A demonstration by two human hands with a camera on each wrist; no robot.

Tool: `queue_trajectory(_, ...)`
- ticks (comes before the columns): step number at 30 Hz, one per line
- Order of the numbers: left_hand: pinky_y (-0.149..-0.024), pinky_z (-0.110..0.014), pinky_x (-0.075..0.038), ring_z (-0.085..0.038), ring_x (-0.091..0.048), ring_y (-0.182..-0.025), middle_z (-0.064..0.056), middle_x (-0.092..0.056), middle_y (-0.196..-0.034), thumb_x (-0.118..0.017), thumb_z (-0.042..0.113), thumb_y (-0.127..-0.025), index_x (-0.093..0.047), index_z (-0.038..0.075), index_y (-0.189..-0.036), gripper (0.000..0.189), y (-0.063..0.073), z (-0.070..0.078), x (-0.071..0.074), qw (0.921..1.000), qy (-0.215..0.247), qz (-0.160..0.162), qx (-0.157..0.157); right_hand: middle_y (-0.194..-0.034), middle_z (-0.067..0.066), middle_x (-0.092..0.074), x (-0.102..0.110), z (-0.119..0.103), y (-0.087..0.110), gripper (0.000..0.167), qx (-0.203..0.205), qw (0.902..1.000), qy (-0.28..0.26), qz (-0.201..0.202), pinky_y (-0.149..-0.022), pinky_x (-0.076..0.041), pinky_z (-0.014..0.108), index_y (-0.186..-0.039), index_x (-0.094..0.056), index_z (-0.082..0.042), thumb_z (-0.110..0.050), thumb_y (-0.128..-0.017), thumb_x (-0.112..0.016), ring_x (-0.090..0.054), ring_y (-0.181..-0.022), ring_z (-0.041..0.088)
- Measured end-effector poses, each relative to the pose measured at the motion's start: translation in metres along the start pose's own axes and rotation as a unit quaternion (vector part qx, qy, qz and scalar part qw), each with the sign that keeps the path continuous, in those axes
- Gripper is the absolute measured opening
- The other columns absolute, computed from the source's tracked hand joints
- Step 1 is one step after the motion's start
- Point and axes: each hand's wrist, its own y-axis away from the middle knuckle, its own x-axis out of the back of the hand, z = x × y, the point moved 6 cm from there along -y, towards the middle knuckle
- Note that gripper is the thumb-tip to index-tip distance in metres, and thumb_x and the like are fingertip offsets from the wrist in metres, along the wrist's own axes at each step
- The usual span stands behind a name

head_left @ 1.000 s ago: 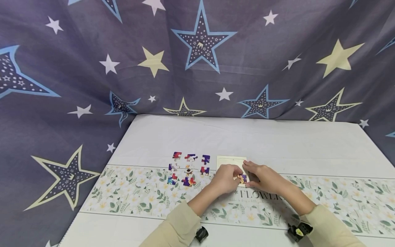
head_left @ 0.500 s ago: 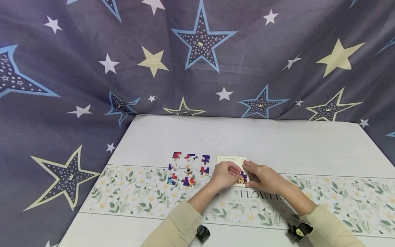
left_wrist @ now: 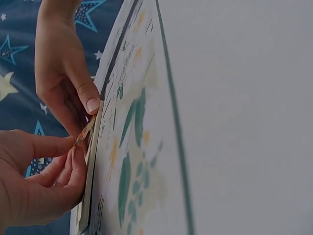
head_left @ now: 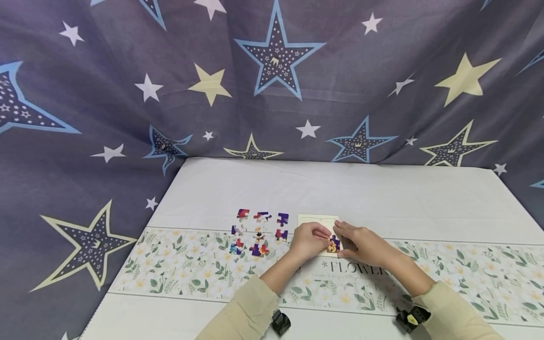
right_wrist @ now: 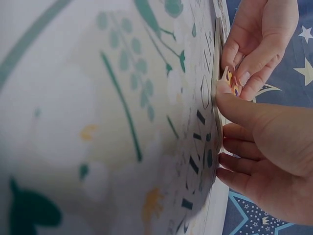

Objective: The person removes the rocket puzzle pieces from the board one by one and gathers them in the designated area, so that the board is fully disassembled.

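My left hand point(head_left: 310, 240) pinches a purple-and-orange jigsaw piece point(head_left: 333, 244) between thumb and fingers, at the near right corner of a cream puzzle tray point(head_left: 310, 219). In the left wrist view the piece point(left_wrist: 84, 132) stands slightly tilted at the tray's edge. My right hand point(head_left: 366, 244) rests along the tray's right side, its thumb at the near corner and its fairly straight fingers spread against the edge, as the right wrist view shows. Fingers hide part of the piece and of the tray floor.
Left of the tray, several loose jigsaw pieces point(head_left: 259, 234) lie spread in rows. A white tablecloth point(head_left: 382, 193) with a floral band covers the table. Behind it hangs a dark star-patterned curtain point(head_left: 255, 113).
My left hand has shifted slightly left and lower, so more of the jigsaw piece in the corner shows. The right hand stays at the tray's edge, and the loose pieces lie as before.
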Motion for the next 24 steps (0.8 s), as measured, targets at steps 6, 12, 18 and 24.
queue_trajectory(6, -0.061, -0.014, -0.05, -0.002, -0.061, -0.063, -0.004, -0.073, -0.079, -0.074, 0.001, -0.075, -0.072, 0.006, -0.086, 0.012, 0.0005, -0.0002, -0.0008, 0.9999, 0.011, 0.006, 0.005, -0.14, 0.026, -0.05, 0.0002, -0.0003, -0.0001, 0.063, 0.001, 1.0, -0.003, 0.0, -0.104, -0.042, 0.05, -0.13, -0.054, 0.008, -0.026, -0.081, -0.075, -0.047, -0.131, 0.042)
queue_trajectory(12, -0.059, -0.014, -0.049, -0.002, -0.062, -0.061, -0.005, -0.074, -0.077, -0.076, 0.002, -0.074, -0.073, 0.007, -0.085, 0.013, 0.0015, 0.0002, -0.0002, 0.9996, 0.02, 0.015, 0.012, -0.14, 0.026, -0.05, 0.0001, 0.0003, 0.0, 0.064, 0.001, 1.0, -0.003, 0.002, -0.104, -0.042, 0.05, -0.13, -0.053, 0.008, -0.026, -0.081, -0.075, -0.048, -0.131, 0.042)
queue_trajectory(18, -0.058, -0.014, -0.048, -0.002, -0.062, -0.059, -0.004, -0.074, -0.075, -0.077, 0.003, -0.073, -0.073, 0.008, -0.084, 0.013, 0.002, -0.0007, 0.0007, 0.9997, 0.014, 0.015, 0.017, -0.14, 0.026, -0.05, 0.0, 0.0011, 0.0005, 0.064, 0.0, 1.0, -0.004, 0.002, -0.104, -0.042, 0.05, -0.131, -0.053, 0.008, -0.026, -0.081, -0.075, -0.047, -0.131, 0.042)
queue_trajectory(24, -0.058, -0.015, -0.047, -0.003, -0.062, -0.058, -0.004, -0.074, -0.073, -0.079, 0.005, -0.072, -0.074, 0.009, -0.081, 0.011, 0.0007, -0.0057, 0.0079, 0.9994, 0.003, 0.019, 0.029, -0.14, 0.026, -0.05, 0.0005, 0.0001, 0.0001, 0.063, 0.005, 1.0, -0.006, 0.001, -0.103, -0.043, 0.051, -0.131, -0.053, 0.008, -0.026, -0.082, -0.074, -0.047, -0.131, 0.043)
